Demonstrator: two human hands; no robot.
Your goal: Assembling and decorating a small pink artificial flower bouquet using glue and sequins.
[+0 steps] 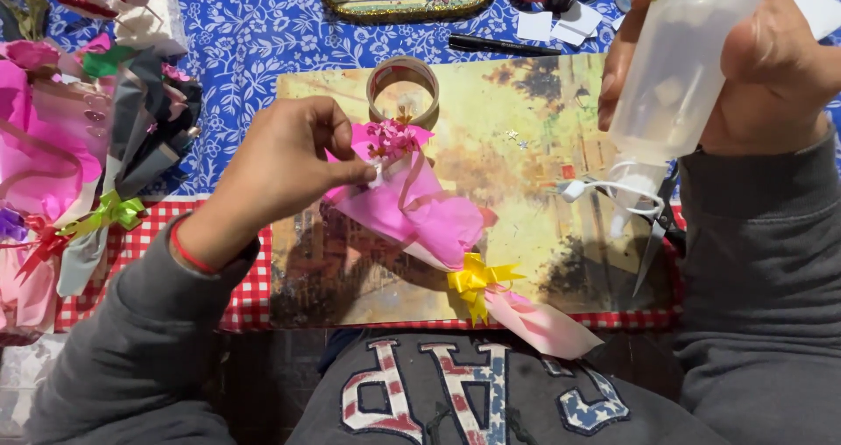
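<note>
Pink mini bouquet [412,204] pinched, L hand [285,160] grip | R hand [771,68] grip wraps clear glue bottle [679,68], nozzle down

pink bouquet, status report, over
Left hand fingers pinching top of pink bouquet. Right hand gripping clear squeeze bottle, nozzle down. Tape roll just behind bouquet.

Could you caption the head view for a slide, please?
Left hand pinches a pink paper bouquet; right hand holds a glue bottle.
</note>
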